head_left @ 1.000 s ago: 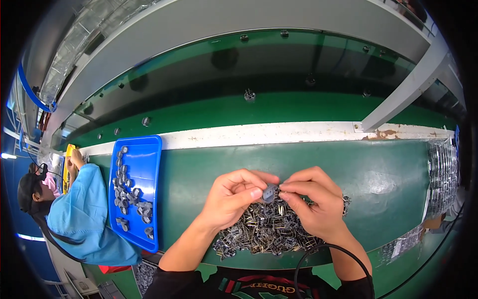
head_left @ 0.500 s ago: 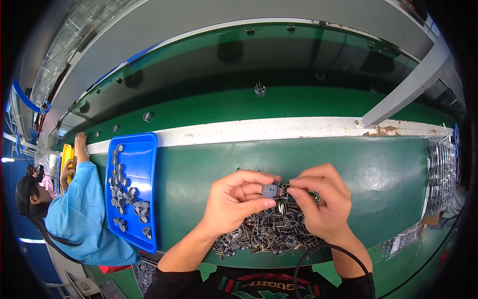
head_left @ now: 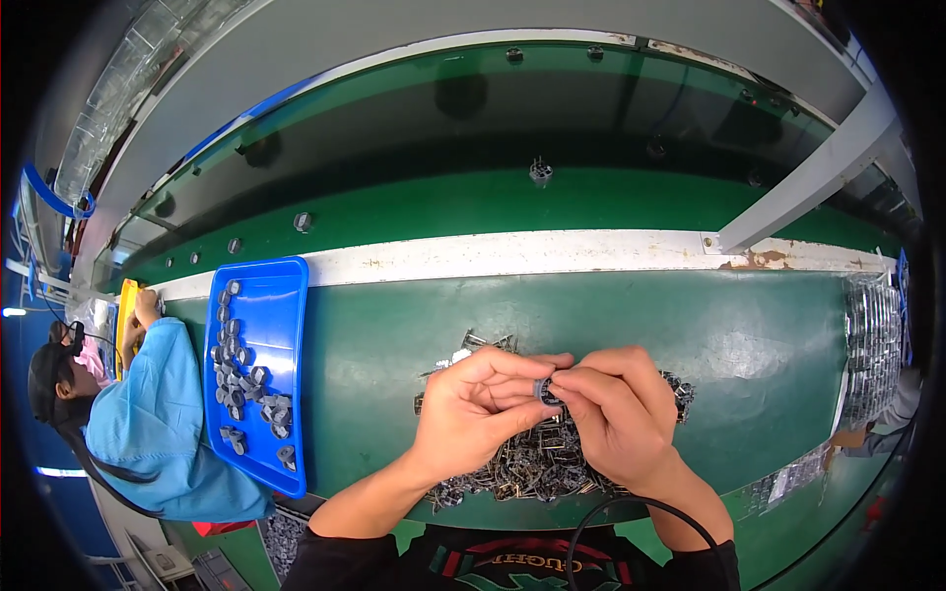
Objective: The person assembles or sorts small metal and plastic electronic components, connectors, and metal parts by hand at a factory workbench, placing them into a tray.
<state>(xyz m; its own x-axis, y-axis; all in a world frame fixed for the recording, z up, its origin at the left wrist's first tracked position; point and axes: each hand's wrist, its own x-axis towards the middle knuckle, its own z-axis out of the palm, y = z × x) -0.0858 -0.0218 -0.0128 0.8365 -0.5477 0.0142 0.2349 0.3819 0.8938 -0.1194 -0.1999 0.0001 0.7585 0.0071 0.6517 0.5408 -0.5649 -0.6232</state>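
Part: small dark ring (head_left: 545,390) sitting pinched between both hands' fingers (head_left: 512,386), above the metal pile (head_left: 537,463).
Left hand (head_left: 471,414): gripping it.
Right hand (head_left: 616,409): gripping too.
Look: round, grey-black.
Tabletop (head_left: 394,335): green.

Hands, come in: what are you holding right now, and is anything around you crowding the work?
Left hand and right hand pinch one small dark ring part together. Pile of metal clips beneath. Blue tray clear to the left.

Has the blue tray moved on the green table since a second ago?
No. The blue tray keeps its spot on the green table, below the white strip; only the head camera shifted.
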